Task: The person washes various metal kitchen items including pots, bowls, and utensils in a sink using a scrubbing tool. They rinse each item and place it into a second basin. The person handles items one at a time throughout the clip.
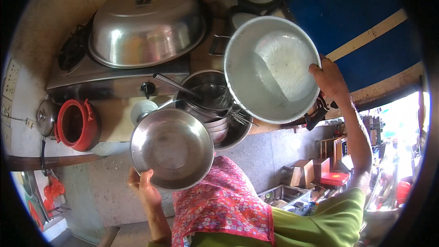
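My left hand (147, 187) grips the near rim of a shallow stainless steel bowl (171, 148), its thumb over the edge. Higher up on the right, my right hand (330, 78) holds a large aluminium pot (274, 71) by its right side, the open mouth tilted toward me. Its inside looks wet, with a little liquid or shine at the bottom. Between the two, a stack of metal bowls and pans (217, 128) sits on the counter, partly hidden by both vessels. A metal handle (176, 86) and some thin metal utensils (240, 114) stick out of the stack.
A big domed lid (146, 27) covers the stove (123, 80) at the far left. On the counter's left end stands a red clay pot (75, 126), near a small pale bowl (142, 109). Boxes and a crate (292, 196) fill the floor at right.
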{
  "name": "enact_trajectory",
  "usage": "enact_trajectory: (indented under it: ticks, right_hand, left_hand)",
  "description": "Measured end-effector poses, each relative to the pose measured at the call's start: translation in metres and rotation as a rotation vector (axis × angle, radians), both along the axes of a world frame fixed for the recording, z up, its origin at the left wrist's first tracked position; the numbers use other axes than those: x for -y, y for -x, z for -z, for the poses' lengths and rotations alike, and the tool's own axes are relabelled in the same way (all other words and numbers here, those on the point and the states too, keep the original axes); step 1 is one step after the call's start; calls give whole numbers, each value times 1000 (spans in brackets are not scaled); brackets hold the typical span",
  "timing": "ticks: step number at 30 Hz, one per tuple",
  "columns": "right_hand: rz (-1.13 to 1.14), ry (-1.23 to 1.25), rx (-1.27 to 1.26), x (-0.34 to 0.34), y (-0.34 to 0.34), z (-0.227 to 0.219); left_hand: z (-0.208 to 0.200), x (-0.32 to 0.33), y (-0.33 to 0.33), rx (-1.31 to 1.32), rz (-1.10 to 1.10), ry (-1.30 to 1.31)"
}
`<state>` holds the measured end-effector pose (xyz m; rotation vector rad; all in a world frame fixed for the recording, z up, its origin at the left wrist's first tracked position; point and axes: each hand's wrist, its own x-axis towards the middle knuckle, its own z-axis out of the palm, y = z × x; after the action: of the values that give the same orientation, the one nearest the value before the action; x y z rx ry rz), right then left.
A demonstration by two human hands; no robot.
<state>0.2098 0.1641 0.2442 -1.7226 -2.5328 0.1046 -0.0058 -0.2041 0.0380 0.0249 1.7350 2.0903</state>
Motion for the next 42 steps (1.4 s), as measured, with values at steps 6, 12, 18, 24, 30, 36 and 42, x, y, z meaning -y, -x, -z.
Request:
enact_trajectory:
  ticks: [6,12,18,24,30,36,42]
  right_hand:
    - [-9,-311,20,31,17,14]
    - [-98,-524,27,59,30,16]
    - [-134,-647,64,72,40,18]
    - [-265,-720,-182,78,35,41]
    - [-391,-827,-288,84,18,65]
    - [-532,-922,-316,103,-6,69]
    - [-714,-1086,-318,113,-28,54]
  left_hand:
    - [1,0,8,55,117,-14]
    - [8,-6,9,137,261,-62]
    - [9,-10,7,213,338,-25]
    - [5,-13,-2,226,324,69]
    - [-2,-16,-4,224,411,33]
    - [6,-18,-5,181,472,-7]
    - [3,-27,-17,167,462,-12]
